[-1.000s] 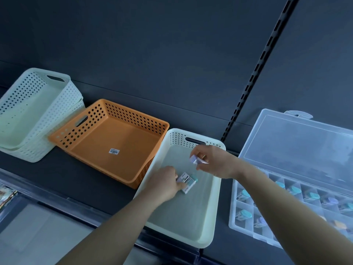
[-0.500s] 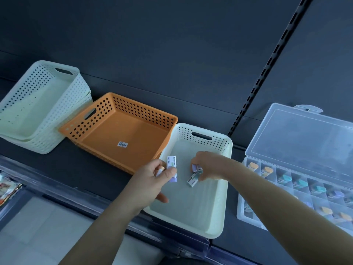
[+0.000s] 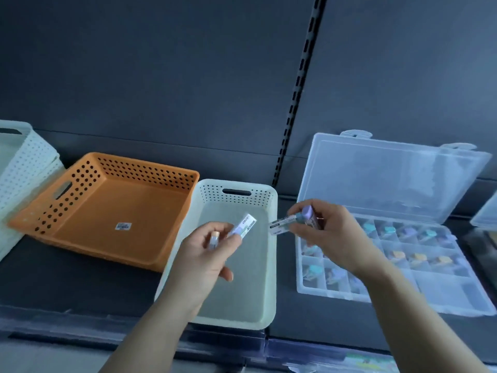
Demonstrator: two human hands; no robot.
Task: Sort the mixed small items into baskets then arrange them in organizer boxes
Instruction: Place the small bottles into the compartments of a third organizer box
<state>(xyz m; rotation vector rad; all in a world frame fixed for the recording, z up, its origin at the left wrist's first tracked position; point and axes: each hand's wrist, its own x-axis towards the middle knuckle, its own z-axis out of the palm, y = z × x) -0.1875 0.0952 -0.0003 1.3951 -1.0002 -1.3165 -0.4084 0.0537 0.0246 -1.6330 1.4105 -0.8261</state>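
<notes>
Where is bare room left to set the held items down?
Bare: the near right compartment of the organizer box; the white basket floor; the orange basket floor around its sticker. Crowded: the box's far and left compartments.

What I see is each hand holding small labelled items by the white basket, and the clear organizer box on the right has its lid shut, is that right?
Not quite: the head view shows the clear organizer box with its lid open, tilted back. The rest stands: the left hand and the right hand each hold small labelled items by the white basket.
</notes>
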